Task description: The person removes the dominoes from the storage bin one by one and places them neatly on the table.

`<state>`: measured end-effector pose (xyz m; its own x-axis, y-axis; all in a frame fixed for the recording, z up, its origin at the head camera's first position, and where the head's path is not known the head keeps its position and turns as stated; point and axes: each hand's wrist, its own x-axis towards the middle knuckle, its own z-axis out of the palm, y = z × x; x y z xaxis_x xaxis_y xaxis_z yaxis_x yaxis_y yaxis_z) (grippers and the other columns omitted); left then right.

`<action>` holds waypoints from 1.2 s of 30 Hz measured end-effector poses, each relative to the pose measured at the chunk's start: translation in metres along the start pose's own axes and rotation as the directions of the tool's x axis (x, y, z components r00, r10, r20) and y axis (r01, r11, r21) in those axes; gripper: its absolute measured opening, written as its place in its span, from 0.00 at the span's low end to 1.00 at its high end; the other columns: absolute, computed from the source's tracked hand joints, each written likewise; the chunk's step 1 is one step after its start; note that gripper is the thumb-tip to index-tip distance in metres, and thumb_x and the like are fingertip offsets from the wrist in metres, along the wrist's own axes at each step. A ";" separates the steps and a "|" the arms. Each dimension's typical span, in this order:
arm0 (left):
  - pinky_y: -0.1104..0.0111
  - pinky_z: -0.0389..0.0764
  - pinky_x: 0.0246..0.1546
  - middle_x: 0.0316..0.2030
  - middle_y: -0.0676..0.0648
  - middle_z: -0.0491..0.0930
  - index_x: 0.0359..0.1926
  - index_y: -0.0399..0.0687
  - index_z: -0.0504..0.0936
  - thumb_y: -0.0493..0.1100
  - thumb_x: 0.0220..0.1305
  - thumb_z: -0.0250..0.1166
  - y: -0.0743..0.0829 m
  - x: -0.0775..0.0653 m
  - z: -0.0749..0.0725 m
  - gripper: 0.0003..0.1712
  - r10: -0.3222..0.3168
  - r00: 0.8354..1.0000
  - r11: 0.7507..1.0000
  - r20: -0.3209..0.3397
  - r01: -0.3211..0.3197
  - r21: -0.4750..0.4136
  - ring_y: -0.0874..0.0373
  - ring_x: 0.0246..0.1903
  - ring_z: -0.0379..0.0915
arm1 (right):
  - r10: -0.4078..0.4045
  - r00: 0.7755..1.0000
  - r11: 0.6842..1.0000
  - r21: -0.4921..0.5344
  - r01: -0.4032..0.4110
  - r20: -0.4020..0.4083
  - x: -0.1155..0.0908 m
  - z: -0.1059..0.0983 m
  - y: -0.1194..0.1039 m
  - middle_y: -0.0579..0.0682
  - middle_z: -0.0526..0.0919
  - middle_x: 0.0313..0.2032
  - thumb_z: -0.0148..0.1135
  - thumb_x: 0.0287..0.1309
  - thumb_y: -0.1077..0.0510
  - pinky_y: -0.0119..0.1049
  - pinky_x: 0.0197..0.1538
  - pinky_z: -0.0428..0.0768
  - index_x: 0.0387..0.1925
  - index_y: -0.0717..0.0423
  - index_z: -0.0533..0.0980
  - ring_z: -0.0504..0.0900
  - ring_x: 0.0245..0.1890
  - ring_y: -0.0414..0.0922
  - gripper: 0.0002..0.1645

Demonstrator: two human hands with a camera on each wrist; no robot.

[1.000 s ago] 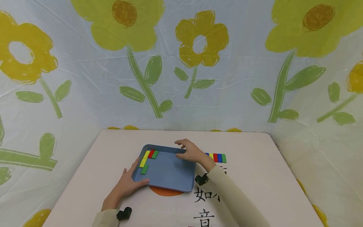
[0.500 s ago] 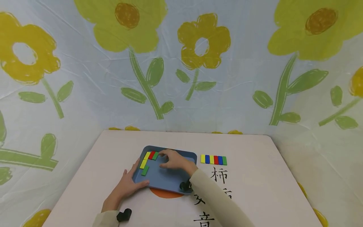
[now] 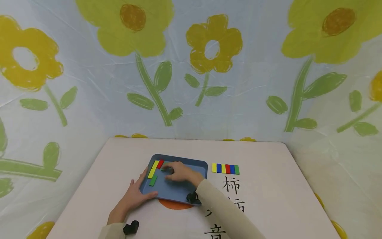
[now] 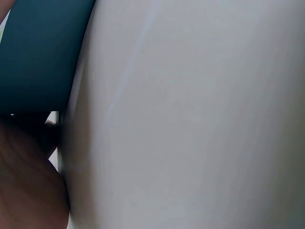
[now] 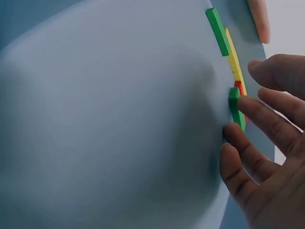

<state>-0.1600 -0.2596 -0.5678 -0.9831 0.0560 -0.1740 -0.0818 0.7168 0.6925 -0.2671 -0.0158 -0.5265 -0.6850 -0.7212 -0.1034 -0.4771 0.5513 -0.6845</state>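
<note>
Right hand [image 3: 180, 171], fingers slightly bent and spread, one fingertip touching a green block [image 5: 238, 118], thumb apart from it, red block [image 3: 160, 164] just left of those fingers, blue tray [image 3: 176, 190] beneath, left hand [image 3: 135, 195] spread, fingers and thumb against tray corner.

It's a makeshift booth in here, whether in a home or studio I can't tell: creased, flower-printed sheeting [image 3: 238, 109] closes round the bench [image 3: 277, 192] on three sides.
</note>
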 end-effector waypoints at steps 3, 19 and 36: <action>0.25 0.45 0.70 0.81 0.35 0.48 0.83 0.70 0.37 0.71 0.58 0.70 0.002 0.001 -0.001 0.65 -0.015 1.000 1.000 0.011 0.015 0.001 0.19 0.76 0.30 | -0.010 1.000 1.000 -0.004 0.010 0.009 -0.005 -0.005 0.002 0.46 0.86 0.56 0.66 0.67 0.55 0.34 0.56 0.82 0.66 0.52 0.77 0.83 0.53 0.41 0.27; 0.27 0.41 0.73 0.81 0.36 0.47 0.83 0.71 0.36 0.72 0.57 0.70 0.002 -0.001 -0.002 0.66 -0.028 0.999 1.000 0.017 0.028 0.003 0.21 0.77 0.30 | 0.018 0.999 0.999 -0.028 -0.019 -0.043 -0.022 -0.020 0.024 0.48 0.84 0.55 0.68 0.64 0.58 0.33 0.52 0.83 0.61 0.52 0.80 0.82 0.47 0.39 0.23; 0.27 0.43 0.73 0.81 0.35 0.49 0.83 0.71 0.38 0.71 0.57 0.71 0.003 -0.001 -0.001 0.65 -0.027 1.000 1.000 0.003 0.027 -0.003 0.21 0.77 0.33 | -0.007 1.000 0.981 -0.192 0.011 0.022 -0.003 -0.005 0.018 0.50 0.80 0.59 0.73 0.61 0.53 0.32 0.56 0.80 0.62 0.52 0.80 0.77 0.50 0.39 0.28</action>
<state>-0.1588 -0.2580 -0.5651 -0.9801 0.0385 -0.1945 -0.1086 0.7162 0.6894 -0.2763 -0.0019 -0.5347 -0.6692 -0.7342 -0.1144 -0.5819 0.6135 -0.5339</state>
